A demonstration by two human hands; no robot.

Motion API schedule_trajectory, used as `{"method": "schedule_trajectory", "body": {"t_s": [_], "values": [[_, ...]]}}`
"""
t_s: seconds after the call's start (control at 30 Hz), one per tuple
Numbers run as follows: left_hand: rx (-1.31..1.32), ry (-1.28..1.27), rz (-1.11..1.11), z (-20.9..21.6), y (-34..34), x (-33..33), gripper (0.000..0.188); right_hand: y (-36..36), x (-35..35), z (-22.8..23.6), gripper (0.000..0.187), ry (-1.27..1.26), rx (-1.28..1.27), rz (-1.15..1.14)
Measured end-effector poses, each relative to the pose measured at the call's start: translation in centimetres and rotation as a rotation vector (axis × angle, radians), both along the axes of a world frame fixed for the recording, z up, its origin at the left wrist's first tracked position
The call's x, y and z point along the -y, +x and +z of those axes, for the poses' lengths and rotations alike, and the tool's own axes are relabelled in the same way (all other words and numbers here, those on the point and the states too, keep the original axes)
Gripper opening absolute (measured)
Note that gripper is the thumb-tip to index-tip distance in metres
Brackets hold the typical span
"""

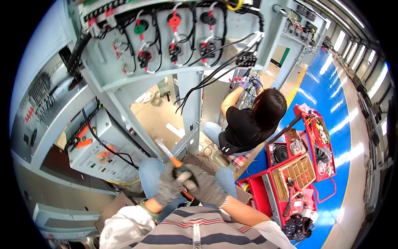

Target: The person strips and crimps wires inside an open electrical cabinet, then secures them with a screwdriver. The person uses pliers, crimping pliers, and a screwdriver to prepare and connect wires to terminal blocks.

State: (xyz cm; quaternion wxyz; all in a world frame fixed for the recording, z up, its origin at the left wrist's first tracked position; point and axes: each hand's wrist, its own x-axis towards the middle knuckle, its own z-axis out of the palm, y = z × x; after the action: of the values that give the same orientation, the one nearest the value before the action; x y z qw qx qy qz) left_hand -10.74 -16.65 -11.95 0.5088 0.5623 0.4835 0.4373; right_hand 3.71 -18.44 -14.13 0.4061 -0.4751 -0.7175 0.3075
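- Centre foreground: a hand tool with an orange and dark-green handle (pixel 176 163), held above the seated person's lap, between blue-jeaned knees (pixel 150 174); a pale, narrow strip (pixel 164 147) extends from its upper end, its kind unclear.
- Left hand (pixel 169 189), in a grey knitted glove: fingers curled closely about the handle.
- Right hand (pixel 204 184), likewise gloved: closed round the handle's dark-green part, against the left.
- Above: a pale grey metal panel (pixel 238 27) bearing a row of round green (pixel 140 27), red (pixel 174 20) and black (pixel 208 18) fittings; loose black cables (pixel 209 81) hang from its right side.
- Left: a light grey box-shaped unit (pixel 95 143) with orange parts.
- Beyond: a co-worker in a black top (pixel 244 130), bent toward wiring.
- Right: a red metal tool cart (pixel 258 195) with a tan compartmented tray (pixel 306 171), on glossy blue flooring (pixel 309 89).
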Motion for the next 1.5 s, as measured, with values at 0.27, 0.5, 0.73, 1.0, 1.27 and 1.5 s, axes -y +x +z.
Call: {"method": "schedule_trajectory", "body": {"t_s": [0.27, 0.5, 0.73, 1.0, 1.27, 1.5], "values": [[0.074, 0.389, -0.128, 1.3, 6.5, -10.2, 0.044, 12.8, 2.4, -0.1, 0.035, -0.282, -0.687, -0.22], [0.158, 0.594, -0.131, 6.8, 13.0, -17.0, 0.048, 15.4, -2.2, 3.7, 0.025, -0.002, -0.607, -0.494], [0.235, 0.616, -0.162, 7.8, 15.5, -18.6, 0.036, 15.2, -9.7, 11.0, 0.022, 0.217, -0.421, -0.478], [0.25, 0.682, -0.137, 8.4, 15.3, -18.4, 0.028, 12.8, -13.6, 14.4, 0.027, 0.673, 0.024, -0.455], [0.197, 0.71, -0.109, 9.1, 15.8, -18.9, 0.022, 14.5, -14.7, 14.8, 0.023, 0.178, -0.724, -0.387], [0.104, 0.827, -0.051, 8.6, 16.5, -19.7, 0.028, 13.6, -15.4, 15.0, 0.02, 0.169, -0.698, -0.347]]}}
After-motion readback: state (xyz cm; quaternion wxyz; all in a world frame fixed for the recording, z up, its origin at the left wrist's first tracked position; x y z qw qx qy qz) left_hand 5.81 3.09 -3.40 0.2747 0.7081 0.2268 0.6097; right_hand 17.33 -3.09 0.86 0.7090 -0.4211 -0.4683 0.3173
